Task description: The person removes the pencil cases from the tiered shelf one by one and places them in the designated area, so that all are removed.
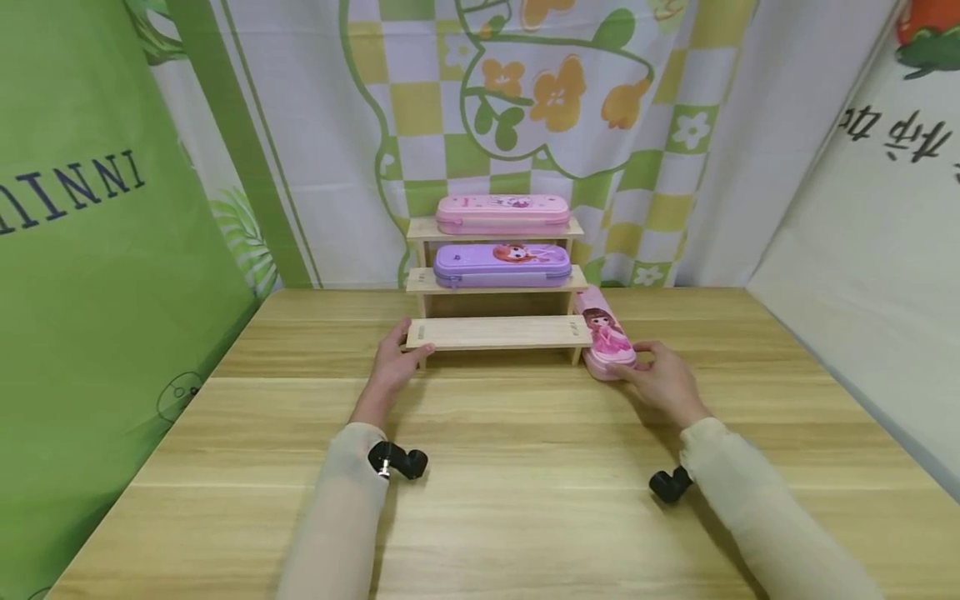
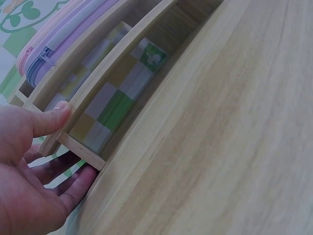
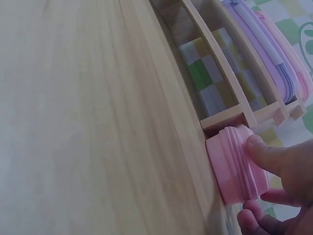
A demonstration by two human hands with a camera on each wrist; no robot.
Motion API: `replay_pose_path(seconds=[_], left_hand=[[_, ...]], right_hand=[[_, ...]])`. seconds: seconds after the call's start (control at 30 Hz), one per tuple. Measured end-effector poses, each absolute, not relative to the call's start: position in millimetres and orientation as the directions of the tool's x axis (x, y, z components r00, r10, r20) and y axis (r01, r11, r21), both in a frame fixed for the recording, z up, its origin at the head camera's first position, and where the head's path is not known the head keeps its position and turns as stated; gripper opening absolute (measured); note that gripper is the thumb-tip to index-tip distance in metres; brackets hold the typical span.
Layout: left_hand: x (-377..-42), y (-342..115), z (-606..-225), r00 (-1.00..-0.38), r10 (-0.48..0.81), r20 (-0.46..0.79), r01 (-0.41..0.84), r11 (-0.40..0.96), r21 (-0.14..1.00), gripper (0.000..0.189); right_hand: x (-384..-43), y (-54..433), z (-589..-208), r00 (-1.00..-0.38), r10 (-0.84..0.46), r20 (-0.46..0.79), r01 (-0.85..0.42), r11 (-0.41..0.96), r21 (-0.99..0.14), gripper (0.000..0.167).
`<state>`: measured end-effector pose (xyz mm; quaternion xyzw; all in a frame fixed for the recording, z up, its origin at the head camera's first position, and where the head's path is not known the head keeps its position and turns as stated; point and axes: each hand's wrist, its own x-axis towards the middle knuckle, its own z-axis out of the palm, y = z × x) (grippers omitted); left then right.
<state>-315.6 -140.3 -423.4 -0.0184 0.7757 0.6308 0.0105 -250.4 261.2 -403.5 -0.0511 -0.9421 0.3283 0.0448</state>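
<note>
A three-step wooden display rack point(image 1: 498, 334) stands toward the back of the table. My left hand point(image 1: 392, 364) grips the left end of its lowest step. In the left wrist view the thumb point(image 2: 51, 120) lies at the step's front edge, with the fingers around the end by the leg. A pink pencil case point(image 1: 609, 337) with a doll picture lies on the table along the rack's right side. My right hand point(image 1: 666, 385) holds its near end between thumb and fingers. In the right wrist view the case's zipped end point(image 3: 234, 169) sits close beside the rack's leg.
A purple pencil case point(image 1: 502, 267) lies on the middle step, and another pink pencil case point(image 1: 502, 215) on the top one. A patterned curtain point(image 1: 420, 108) hangs behind. Green cloth point(image 1: 90, 292) borders the left side, white cloth point(image 1: 862, 242) the right.
</note>
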Motion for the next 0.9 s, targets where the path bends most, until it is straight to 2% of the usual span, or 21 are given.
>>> replay_pose_path(seconds=[0.5, 0.77, 0.9], left_hand=[[-317, -139, -423, -1.000, -0.018, -0.025, -0.028, 0.195, 0.980, 0.077], [-319, -140, -427, -1.000, -0.023, -0.016, -0.020, 0.194, 0.981, 0.077], [-318, -140, -427, -1.000, -0.019, -0.012, -0.016, 0.194, 0.981, 0.076]], right_hand=[[-260, 249, -407, -0.985, 0.158, 0.070, 0.076, 0.758, -0.648, 0.070], [-261, 256, -399, -0.991, 0.132, 0.000, 0.097, 0.732, -0.674, 0.086], [-266, 259, -390, -0.989, 0.127, 0.077, 0.046, 0.752, -0.658, 0.083]])
